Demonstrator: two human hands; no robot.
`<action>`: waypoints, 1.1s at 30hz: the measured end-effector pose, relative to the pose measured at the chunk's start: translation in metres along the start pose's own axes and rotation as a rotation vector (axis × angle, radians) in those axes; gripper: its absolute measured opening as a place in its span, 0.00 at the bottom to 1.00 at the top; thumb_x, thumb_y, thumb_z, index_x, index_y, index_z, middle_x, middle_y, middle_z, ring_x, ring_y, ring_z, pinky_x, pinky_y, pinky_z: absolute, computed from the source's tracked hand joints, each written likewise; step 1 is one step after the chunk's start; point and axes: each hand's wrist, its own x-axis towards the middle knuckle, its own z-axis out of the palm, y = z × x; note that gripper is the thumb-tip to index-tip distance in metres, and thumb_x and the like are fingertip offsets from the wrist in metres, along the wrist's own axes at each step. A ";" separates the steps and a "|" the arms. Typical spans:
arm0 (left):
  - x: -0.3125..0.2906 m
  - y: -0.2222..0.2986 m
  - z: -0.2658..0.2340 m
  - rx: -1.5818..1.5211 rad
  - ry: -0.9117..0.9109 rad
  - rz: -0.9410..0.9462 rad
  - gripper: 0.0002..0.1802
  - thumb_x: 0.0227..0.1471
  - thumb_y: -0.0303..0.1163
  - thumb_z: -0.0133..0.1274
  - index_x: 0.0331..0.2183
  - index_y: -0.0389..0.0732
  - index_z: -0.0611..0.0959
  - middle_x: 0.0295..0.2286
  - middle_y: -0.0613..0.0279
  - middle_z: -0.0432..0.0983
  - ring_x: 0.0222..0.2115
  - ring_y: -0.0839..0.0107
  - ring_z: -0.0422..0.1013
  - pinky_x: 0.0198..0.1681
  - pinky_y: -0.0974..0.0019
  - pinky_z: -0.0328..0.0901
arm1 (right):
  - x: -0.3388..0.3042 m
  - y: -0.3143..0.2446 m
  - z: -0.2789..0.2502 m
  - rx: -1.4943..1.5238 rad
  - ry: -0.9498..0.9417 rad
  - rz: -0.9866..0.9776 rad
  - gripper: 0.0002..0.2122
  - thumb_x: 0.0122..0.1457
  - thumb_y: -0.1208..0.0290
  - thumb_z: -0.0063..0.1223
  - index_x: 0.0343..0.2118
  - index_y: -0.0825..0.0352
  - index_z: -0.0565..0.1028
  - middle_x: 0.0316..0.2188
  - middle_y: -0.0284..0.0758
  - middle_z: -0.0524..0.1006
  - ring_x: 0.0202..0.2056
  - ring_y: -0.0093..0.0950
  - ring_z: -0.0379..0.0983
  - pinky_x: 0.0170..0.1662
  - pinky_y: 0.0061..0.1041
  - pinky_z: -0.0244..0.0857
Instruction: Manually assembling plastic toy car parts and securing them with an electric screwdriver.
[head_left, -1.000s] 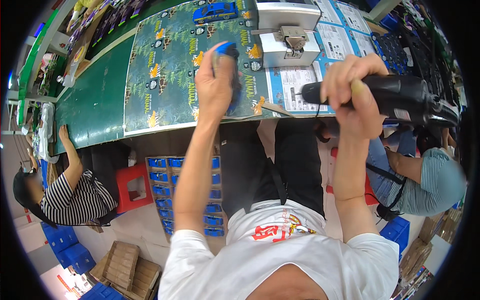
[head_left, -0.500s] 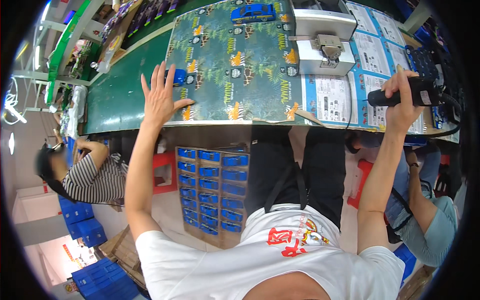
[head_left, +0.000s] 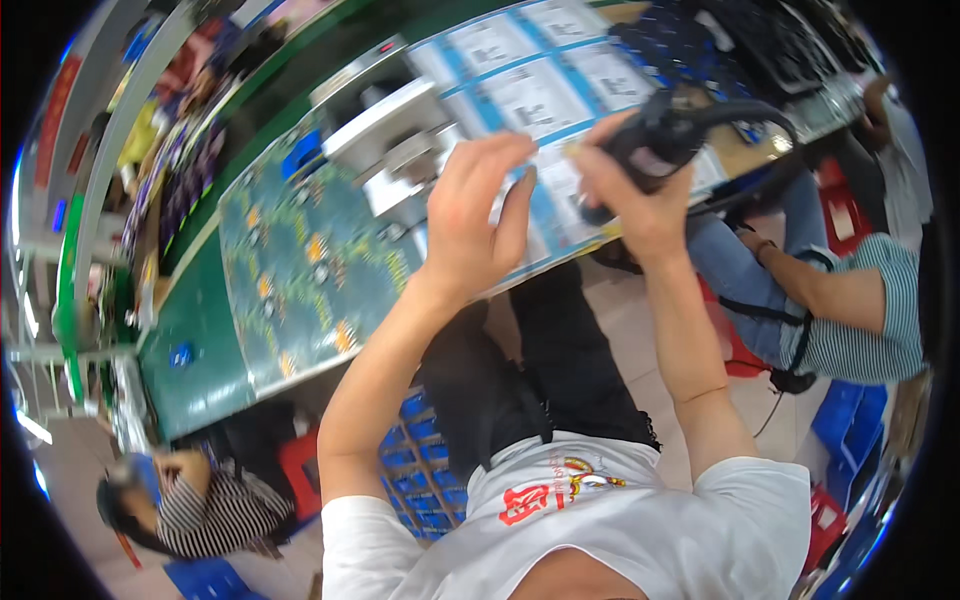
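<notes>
My right hand (head_left: 645, 205) is wrapped round a black, corded power screwdriver (head_left: 655, 145) above the printed sheets at the right part of the bench. My left hand (head_left: 475, 205) hovers to the left of it, fingers bent and thumb apart. I make out nothing held between them, though motion blurs the fingertips. Just left of that hand stands a silvery metal box device (head_left: 395, 150) with a small mechanism on its front. A blue toy car (head_left: 303, 155) sits beyond this device, and another small blue car (head_left: 180, 354) rests on the green bench at far left.
An animal-patterned sheet (head_left: 300, 265) covers the bench's middle. Dark parts (head_left: 655, 50) lie at the back right, near the screwdriver's cable. Below the bench is a rack of blue pieces (head_left: 425, 470). One person (head_left: 225, 510) sits at left, another (head_left: 840, 300) at right.
The view has turned rightward. My left hand has left the blue car and come beside the screwdriver; that car now lies farther left, off the patterned sheet. My right hand keeps its grip.
</notes>
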 end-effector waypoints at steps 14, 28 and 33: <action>0.155 -0.128 0.254 0.193 -0.323 -0.807 0.49 0.33 0.65 0.68 0.40 0.25 0.81 0.39 0.41 0.81 0.42 0.49 0.78 0.45 0.55 0.72 | -0.008 -0.048 -0.057 0.051 -0.172 0.158 0.15 0.43 0.79 0.74 0.32 0.69 0.76 0.27 0.29 0.77 0.25 0.14 0.71 0.28 0.14 0.64; 0.048 0.027 0.019 -1.038 0.451 -0.858 0.14 0.53 0.28 0.57 0.42 0.36 0.77 0.35 0.59 0.79 0.35 0.70 0.76 0.41 0.64 0.73 | -0.016 -0.052 -0.069 0.181 -0.122 0.095 0.10 0.51 0.76 0.60 0.33 0.72 0.70 0.20 0.33 0.71 0.17 0.19 0.66 0.23 0.18 0.63; -0.055 0.041 -0.050 -1.214 0.678 -1.108 0.20 0.65 0.46 0.44 0.46 0.39 0.77 0.40 0.50 0.78 0.37 0.57 0.79 0.41 0.48 0.77 | 0.003 -0.048 -0.019 0.393 -0.260 -0.088 0.11 0.63 0.64 0.50 0.39 0.67 0.66 0.22 0.31 0.65 0.20 0.21 0.63 0.28 0.24 0.62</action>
